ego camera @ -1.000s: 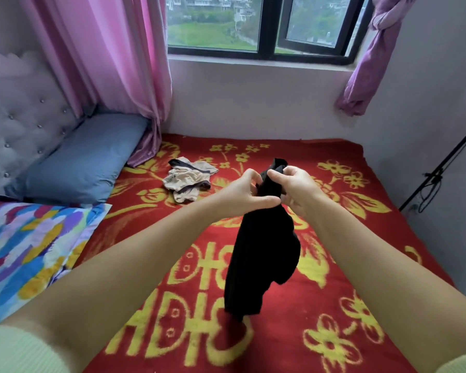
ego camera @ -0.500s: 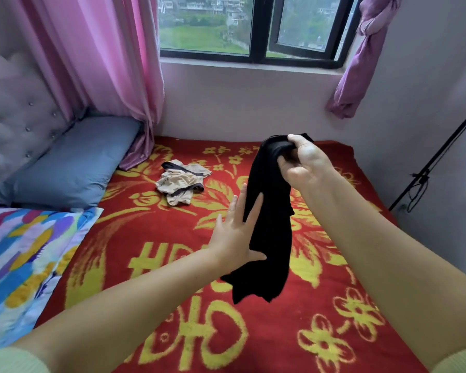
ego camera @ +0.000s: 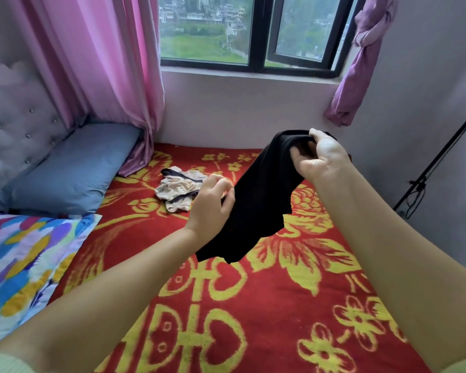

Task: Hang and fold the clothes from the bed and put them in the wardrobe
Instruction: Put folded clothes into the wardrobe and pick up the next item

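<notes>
**Black garment held above the bed**

We hold a black garment (ego camera: 258, 200) up over the bed (ego camera: 280, 305): our right hand (ego camera: 320, 157) grips its top edge, our left hand (ego camera: 213, 203) pinches its side lower down. Behind it a beige garment (ego camera: 178, 188) lies crumpled on the red blanket, near a blue pillow (ego camera: 65, 170). Pink curtains (ego camera: 97, 63) flank the window (ego camera: 253, 33); a colourful quilt (ego camera: 24, 265) lies at left.

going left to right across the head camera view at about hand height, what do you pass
blue pillow → beige garment → left hand → black garment → right hand → black stand
</notes>
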{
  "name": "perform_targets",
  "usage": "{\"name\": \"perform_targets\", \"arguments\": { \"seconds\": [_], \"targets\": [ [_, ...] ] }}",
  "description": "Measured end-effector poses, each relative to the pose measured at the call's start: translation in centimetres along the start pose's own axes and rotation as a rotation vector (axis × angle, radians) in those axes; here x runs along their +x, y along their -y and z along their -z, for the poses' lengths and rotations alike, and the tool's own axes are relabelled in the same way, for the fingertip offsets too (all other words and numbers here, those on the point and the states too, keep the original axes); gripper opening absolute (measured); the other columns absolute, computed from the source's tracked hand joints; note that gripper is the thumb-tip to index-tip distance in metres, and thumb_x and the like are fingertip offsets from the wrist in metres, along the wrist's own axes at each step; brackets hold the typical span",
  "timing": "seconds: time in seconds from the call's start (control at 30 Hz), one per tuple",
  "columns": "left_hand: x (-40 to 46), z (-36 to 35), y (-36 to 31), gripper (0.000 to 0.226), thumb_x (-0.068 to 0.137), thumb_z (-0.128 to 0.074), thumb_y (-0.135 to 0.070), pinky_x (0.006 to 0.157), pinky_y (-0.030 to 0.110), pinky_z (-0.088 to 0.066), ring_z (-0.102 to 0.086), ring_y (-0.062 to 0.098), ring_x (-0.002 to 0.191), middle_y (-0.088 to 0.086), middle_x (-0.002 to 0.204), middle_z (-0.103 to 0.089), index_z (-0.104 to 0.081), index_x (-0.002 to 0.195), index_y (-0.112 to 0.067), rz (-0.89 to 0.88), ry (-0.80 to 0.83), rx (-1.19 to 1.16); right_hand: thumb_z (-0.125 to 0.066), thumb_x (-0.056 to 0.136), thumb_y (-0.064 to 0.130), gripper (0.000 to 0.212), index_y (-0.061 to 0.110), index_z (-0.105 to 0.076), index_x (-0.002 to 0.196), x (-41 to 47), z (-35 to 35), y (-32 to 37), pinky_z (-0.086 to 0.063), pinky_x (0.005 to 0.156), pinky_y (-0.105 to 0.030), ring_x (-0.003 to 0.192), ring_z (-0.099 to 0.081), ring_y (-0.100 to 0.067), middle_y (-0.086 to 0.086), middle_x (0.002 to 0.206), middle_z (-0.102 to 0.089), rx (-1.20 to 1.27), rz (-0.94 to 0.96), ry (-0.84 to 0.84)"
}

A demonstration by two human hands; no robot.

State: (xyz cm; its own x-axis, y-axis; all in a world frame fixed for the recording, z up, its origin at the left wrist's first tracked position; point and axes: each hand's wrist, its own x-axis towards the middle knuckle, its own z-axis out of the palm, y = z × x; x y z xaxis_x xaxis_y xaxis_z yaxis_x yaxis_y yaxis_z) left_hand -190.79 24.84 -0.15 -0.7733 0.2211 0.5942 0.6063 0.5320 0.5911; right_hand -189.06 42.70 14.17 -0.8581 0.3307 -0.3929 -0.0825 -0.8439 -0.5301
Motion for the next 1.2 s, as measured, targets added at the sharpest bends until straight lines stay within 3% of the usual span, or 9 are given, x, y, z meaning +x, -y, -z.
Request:
{"name": "perform_targets", "arguments": {
  "seconds": [0.17,0.27,0.4,0.5,0.67,0.8,0.97,1.1,1.2],
  "targets": [
    [-1.7,-3.1,-4.1,0.052,0.080,-0.060,-0.059,0.072,0.031,-0.047,-0.047,0.014,0.091,-0.003,0.103,-0.046,-0.045,0.107,-0.017,0.136,0.403,0.273,-0.053,0.096,0.008,0.019,-0.001,-0.050,0.079,-0.1,-0.9,-1.4,-0.053,0.050,-0.036,0.069,-0.054,-0.023,-0.011,0.080,-0.053,0.009,-0.020,0.047],
    [0.4,-4.7,-3.7,0.035,0.090,-0.054,-0.034,0.075,0.039,-0.051,-0.055,0.023,0.094,0.008,0.116,-0.050,-0.051,0.113,-0.008,0.425,0.454,0.020,-0.052,0.096,0.009,0.019,-0.001,-0.049,0.081,-0.6,-1.7,-1.9,-0.053,0.068,-0.037,0.069,-0.054,-0.024,-0.011,0.080,-0.052,-0.012,-0.009,0.068],
    [1.0,-3.1,-3.2,0.022,0.097,-0.046,-0.017,0.069,0.036,-0.048,-0.059,0.023,0.081,0.012,0.103,-0.062,-0.059,0.103,-0.002,0.324,0.491,-0.175,-0.052,0.096,0.008,0.019,0.000,-0.049,0.079,-0.9,-1.3,-0.1,-0.049,0.078,-0.040,0.069,-0.052,-0.024,-0.010,0.079,-0.052,0.015,0.058,0.048],
    [0.2,-2.3,-3.9,0.015,0.097,-0.045,-0.011,0.057,0.020,-0.041,-0.050,0.005,0.061,-0.002,0.077,-0.058,-0.057,0.088,-0.013,0.280,0.358,-0.324,-0.054,0.096,0.012,0.020,0.002,-0.050,0.079,-0.5,-0.8,1.0,-0.053,0.070,-0.038,0.068,-0.054,-0.022,-0.009,0.080,-0.053,0.004,0.097,0.034],
    [4.0,0.7,-1.2,0.032,0.091,-0.042,-0.010,0.049,0.027,-0.028,-0.030,0.007,0.052,-0.005,0.058,-0.033,-0.038,0.061,-0.021,0.642,-0.223,-0.671,-0.057,0.094,0.030,0.021,0.010,-0.060,0.099,3.2,2.2,3.5,-0.056,0.077,-0.033,0.087,-0.063,-0.021,-0.004,0.092,-0.062,-0.435,0.320,-0.177],
    [7.0,3.6,-0.6,0.031,0.091,-0.041,-0.010,0.053,0.026,-0.041,-0.043,0.012,0.056,-0.002,0.060,-0.042,-0.040,0.062,-0.019,0.700,-0.157,-0.975,-0.061,0.091,0.035,0.030,0.019,-0.048,0.069,6.4,6.3,4.7,-0.042,0.068,-0.030,0.078,-0.048,-0.019,0.001,0.068,-0.048,-1.010,0.558,-0.217],
    [9.7,5.7,-1.3,0.027,0.092,-0.041,-0.009,0.056,0.025,-0.046,-0.049,0.013,0.056,0.000,0.060,-0.046,-0.044,0.066,-0.016,0.690,-0.183,-1.060,-0.063,0.079,0.060,0.046,0.014,-0.066,0.085,7.2,10.7,5.1,-0.047,0.080,-0.034,0.085,-0.063,-0.023,-0.004,0.089,-0.067,-1.686,0.375,-0.097],
    [11.7,7.9,0.5,0.027,0.088,-0.044,-0.010,0.056,0.027,-0.039,-0.041,0.011,0.055,-0.004,0.059,-0.042,-0.046,0.063,-0.020,0.648,-0.400,-0.734,-0.072,0.080,0.041,0.040,0.004,-0.071,0.094,6.4,11.4,5.8,-0.052,0.076,-0.035,0.081,-0.070,-0.027,-0.012,0.087,-0.073,-1.810,0.003,0.142],
    [11.3,7.5,1.0,0.025,0.090,-0.048,-0.013,0.056,0.027,-0.036,-0.040,0.011,0.060,-0.004,0.063,-0.045,-0.049,0.067,-0.022,0.587,-0.274,-0.427,-0.065,0.089,0.020,0.020,0.003,-0.068,0.099,5.3,9.4,4.6,-0.055,0.079,-0.036,0.081,-0.070,-0.027,-0.017,0.096,-0.071,-1.534,-0.035,0.196]
  ]
}}
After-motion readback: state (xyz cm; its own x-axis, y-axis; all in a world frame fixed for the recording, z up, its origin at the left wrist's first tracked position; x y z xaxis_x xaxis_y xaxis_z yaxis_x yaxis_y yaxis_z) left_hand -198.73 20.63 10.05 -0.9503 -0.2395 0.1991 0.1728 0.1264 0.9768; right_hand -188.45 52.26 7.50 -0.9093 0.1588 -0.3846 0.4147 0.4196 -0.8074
